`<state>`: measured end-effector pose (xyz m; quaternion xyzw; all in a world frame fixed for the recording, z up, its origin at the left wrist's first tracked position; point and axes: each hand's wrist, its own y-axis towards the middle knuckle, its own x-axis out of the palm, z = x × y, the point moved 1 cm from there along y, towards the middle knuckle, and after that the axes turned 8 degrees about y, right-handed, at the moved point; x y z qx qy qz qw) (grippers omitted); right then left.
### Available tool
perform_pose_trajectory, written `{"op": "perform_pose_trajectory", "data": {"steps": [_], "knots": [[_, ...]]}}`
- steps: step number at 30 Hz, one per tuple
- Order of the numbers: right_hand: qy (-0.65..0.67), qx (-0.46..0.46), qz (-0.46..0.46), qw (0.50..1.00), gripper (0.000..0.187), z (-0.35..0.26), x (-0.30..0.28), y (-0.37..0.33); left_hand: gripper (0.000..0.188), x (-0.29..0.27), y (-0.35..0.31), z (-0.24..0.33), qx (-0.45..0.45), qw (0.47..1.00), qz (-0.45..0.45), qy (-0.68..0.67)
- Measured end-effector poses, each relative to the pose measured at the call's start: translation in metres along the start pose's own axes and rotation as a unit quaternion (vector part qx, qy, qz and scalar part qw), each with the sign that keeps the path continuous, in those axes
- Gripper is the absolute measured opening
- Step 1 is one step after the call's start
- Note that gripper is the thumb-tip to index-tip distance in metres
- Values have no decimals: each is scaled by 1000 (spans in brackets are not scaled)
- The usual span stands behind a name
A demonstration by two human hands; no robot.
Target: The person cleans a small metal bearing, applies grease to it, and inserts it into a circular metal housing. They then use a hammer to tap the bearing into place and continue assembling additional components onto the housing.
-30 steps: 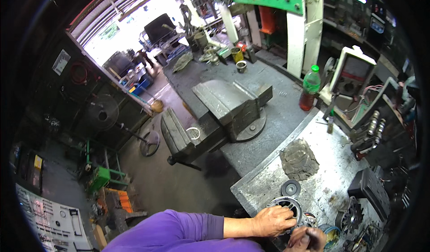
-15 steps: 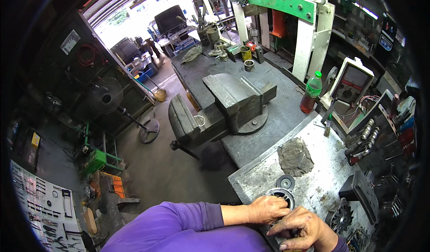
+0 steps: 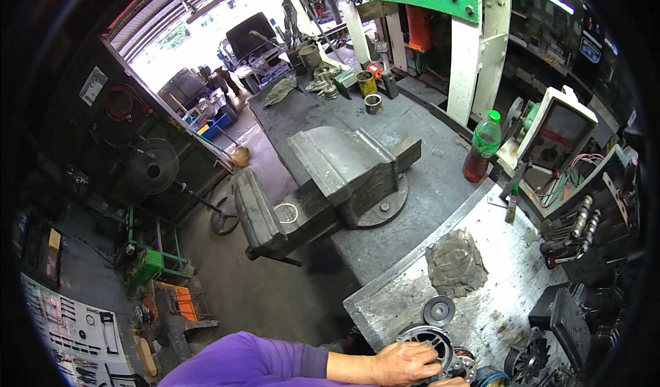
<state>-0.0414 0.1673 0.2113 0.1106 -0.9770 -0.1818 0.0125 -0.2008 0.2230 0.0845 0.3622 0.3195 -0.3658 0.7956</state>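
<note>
At the frame's bottom edge the right hand (image 3: 450, 382) is almost wholly cut off; the left hand (image 3: 402, 363) covers part of the round housing (image 3: 430, 339).

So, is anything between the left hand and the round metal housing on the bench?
Nothing visible: the left hand already rests on the housing, fingers over its rim. The right hand barely shows at the frame's bottom edge.

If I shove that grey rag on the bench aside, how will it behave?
The crumpled grey rag looks limp, so it would probably bunch and drag instead of sliding whole. It seems light. It lies apart from the round pulley, so that likely stays put.
</note>
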Motion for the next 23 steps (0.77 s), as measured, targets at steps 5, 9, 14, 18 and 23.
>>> {"op": "perform_pose_trajectory", "data": {"steps": [5,9,14,18,23], "knots": [[71,-92,144,983,35,19,10,-24,23,13,-5,-3,5,999,20,33],[25,-122,296,947,28,28,51,-30,21,8,-6,-4,13,1000,2,7],[63,92,211,971,29,8,28,-29,25,13,-6,-6,3,1000,-11,-8],[133,253,-191,939,53,-1,-24,11,24,12,-7,-5,-2,1000,-20,0],[178,142,-399,888,54,16,-26,46,31,15,-11,-7,-5,999,-52,13]]}}
